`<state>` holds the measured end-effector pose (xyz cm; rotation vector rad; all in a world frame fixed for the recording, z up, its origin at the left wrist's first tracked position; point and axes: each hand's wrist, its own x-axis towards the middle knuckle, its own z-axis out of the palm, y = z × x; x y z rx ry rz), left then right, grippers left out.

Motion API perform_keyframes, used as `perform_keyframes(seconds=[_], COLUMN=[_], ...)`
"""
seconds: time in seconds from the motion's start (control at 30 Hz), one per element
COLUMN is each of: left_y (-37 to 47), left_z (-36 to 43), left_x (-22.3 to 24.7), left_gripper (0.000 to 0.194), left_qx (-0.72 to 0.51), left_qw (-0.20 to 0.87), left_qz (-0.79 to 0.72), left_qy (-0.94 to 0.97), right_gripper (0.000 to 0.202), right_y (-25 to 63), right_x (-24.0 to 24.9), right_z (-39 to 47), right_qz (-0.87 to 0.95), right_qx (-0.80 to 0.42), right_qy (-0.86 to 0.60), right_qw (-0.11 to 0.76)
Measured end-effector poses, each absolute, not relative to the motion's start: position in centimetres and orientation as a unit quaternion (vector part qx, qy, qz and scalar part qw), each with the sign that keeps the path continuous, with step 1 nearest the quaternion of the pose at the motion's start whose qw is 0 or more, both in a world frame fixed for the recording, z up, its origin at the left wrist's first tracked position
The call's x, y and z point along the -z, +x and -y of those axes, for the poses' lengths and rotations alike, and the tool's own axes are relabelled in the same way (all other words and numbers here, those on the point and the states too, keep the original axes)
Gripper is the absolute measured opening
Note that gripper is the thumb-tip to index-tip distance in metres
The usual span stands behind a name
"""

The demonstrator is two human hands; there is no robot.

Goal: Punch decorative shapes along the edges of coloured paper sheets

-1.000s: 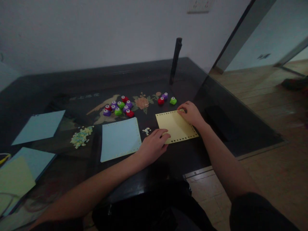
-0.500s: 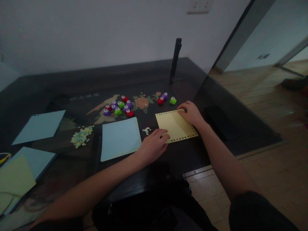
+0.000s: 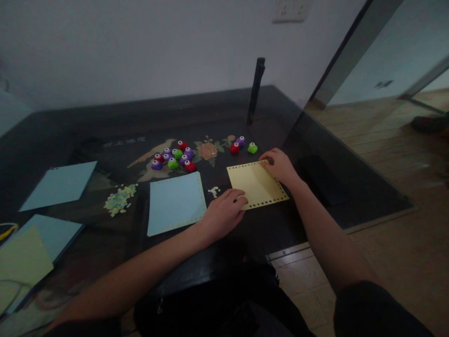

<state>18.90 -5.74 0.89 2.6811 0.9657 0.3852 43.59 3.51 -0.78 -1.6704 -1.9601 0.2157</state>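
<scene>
Paper chips [image 3: 120, 200] lie left of the blue sheets [image 3: 177, 204]. Left hand [image 3: 223, 213], fingers curled, touches the near-left corner of the hole-edged yellow sheet [image 3: 257, 183], flat on the table [image 3: 196, 114]; right hand [image 3: 279, 167], fingers bent, its far-right corner. Pinching: cannot tell.

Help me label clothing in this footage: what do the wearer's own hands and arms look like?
The left hand and right hand wear no gloves. The forearms are bare up to black or very dark sleeves; the dim light hides their fabric.
</scene>
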Motion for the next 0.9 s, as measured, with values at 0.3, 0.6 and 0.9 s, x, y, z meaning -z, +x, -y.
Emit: perform_keyframes(seconds=[0.3,0.6,0.9], left_y=[17.6,7.7,0.4], left_z=[5.3,2.6,0.4], left_x=[-2.7,-3.0,-1.7], left_gripper=[0.018,0.02,0.022], left_qx=[-0.19,-0.217,-0.202], left_qw=[0.109,0.086,0.075], left_qz=[-0.298,-0.442,-0.557], left_qy=[0.929,0.866,0.802], right_gripper=[0.011,0.011,0.013], right_y=[43.9,43.9,36.7], right_x=[0.2,-0.6,-3.6], right_z=[-3.2,-2.9,-1.4], right_qz=[0.717,0.709,0.765], right_qx=[-0.062,-0.043,-0.099], right_qy=[-0.627,-0.622,-0.541], right_qw=[0.297,0.329,0.334])
